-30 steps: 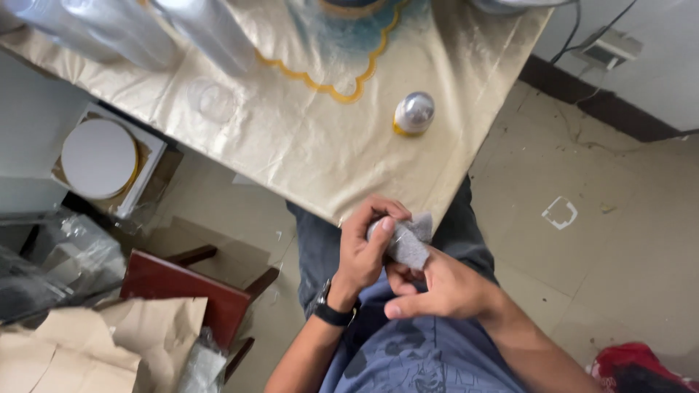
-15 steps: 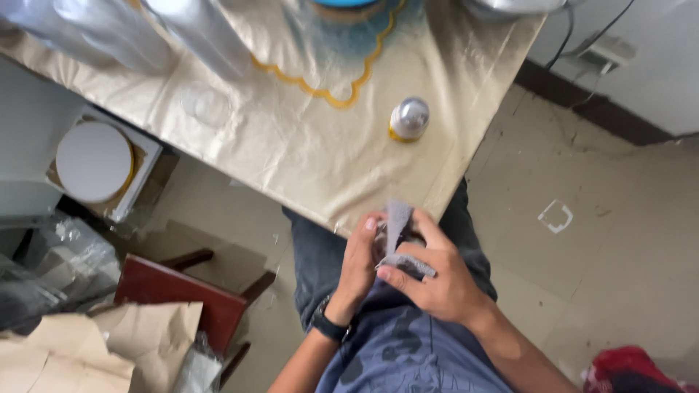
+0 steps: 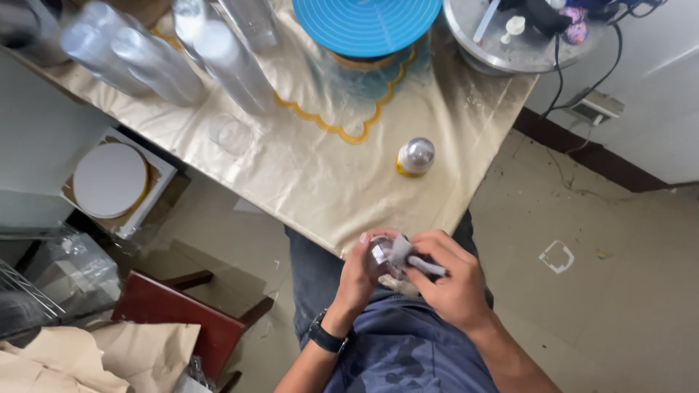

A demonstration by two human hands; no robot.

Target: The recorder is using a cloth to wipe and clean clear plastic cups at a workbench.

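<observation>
A: What is held nearest the body?
B: A small grey-and-white object (image 3: 397, 251) is gripped between both hands above the lap: the left hand (image 3: 362, 273) is wrapped around it, the right hand (image 3: 451, 280) is pinched on its end. It is being worked; nothing looks finished.
A: And further out?
B: A silver-capped bottle (image 3: 416, 156) is left untouched on the gold tablecloth (image 3: 320, 175); beyond, a blue turntable (image 3: 366, 23) is seen.

Gold-clothed table (image 3: 320, 182) bears blue turntable (image 3: 366, 22), silver-capped bottle (image 3: 416, 156).
</observation>
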